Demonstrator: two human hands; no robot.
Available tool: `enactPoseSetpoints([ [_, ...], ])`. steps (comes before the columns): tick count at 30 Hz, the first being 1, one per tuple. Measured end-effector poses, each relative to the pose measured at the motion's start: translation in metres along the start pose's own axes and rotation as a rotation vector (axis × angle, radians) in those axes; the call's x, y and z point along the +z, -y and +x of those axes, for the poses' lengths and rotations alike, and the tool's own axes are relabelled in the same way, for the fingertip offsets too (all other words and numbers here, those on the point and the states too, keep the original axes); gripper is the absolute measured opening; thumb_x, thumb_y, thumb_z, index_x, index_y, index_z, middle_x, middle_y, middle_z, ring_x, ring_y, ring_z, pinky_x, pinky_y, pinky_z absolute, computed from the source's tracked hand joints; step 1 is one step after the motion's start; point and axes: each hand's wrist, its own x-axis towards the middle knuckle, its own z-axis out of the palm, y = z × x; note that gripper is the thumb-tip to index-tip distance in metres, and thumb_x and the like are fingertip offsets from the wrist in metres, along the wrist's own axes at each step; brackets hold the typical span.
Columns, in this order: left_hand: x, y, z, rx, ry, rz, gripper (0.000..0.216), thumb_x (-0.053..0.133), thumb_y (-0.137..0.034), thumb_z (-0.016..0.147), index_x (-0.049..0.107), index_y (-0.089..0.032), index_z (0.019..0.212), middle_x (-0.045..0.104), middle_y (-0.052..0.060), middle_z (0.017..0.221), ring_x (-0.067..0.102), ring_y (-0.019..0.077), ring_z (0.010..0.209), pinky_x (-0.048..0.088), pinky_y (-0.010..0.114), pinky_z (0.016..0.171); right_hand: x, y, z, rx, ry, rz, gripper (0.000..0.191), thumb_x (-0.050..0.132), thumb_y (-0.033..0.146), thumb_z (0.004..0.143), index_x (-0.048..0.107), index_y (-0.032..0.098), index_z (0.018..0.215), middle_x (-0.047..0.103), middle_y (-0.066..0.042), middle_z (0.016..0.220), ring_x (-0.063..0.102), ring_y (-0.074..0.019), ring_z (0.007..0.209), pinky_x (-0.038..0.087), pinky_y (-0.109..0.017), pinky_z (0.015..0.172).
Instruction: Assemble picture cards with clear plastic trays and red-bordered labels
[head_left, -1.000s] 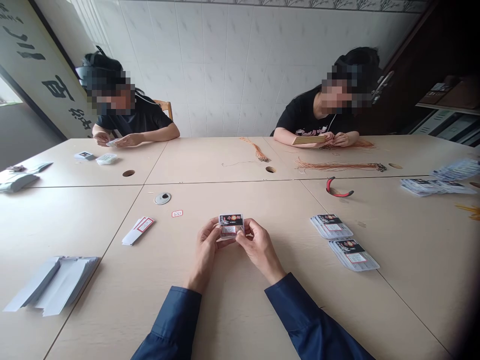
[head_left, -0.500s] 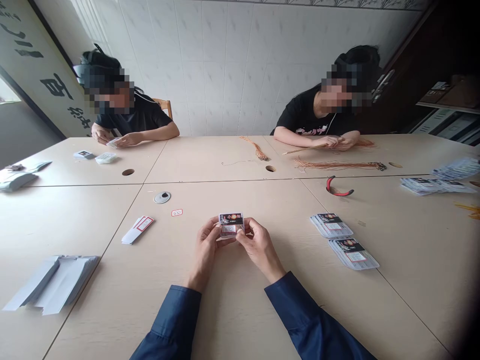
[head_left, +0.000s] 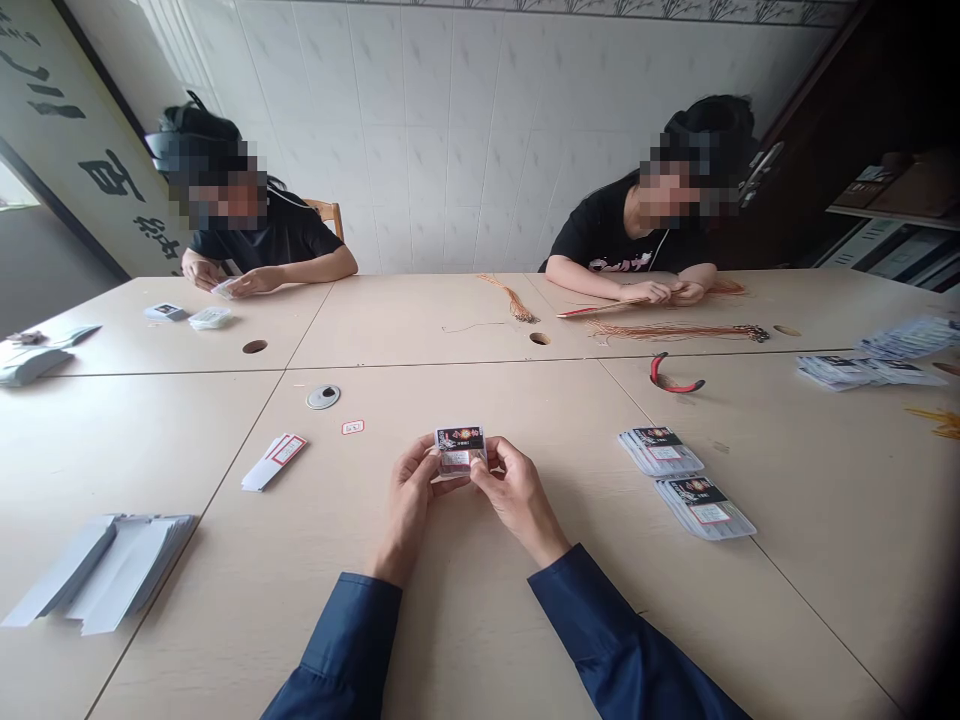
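Note:
A small clear packet (head_left: 460, 446) with a black printed top and a white label is held up over the middle of the pale table (head_left: 480, 610). My left hand (head_left: 412, 497) pinches its left edge. My right hand (head_left: 510, 490) pinches its right edge, thumb on the front near the label. Both hands are closed on it. A loose red-bordered label (head_left: 352, 427) lies on the table to the left. A short strip of labels (head_left: 274, 460) lies further left.
Two fanned piles of matching packets (head_left: 686, 480) lie at my right. White backing sheets (head_left: 105, 570) lie at the near left. Red-handled pliers (head_left: 673, 378) and orange cords (head_left: 675, 330) lie further back. Two people in black shirts sit opposite, hands busy. More packets (head_left: 870, 370) sit far right.
My hands and the packet have stayed put. The person at the far right has lowered a long flat strip onto the table.

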Motion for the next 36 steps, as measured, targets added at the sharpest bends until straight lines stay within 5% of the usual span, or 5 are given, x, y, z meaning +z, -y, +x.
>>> enactPoseSetpoints([
  [36,-0.0013,0.0022,0.0,0.005,0.013,0.002,0.028,0.062,-0.034,0.084,0.068,-0.016,0.104,0.071,0.011,0.103,0.069,0.0236,0.09,0.056,0.041,0.083,0.0003,-0.002,-0.0001,0.001,-0.004,0.004,0.01,0.054,0.028,0.08,0.056,0.019,0.083,0.062,0.0,0.076,0.055,-0.0147,0.065,0.043,-0.024,0.06],
])
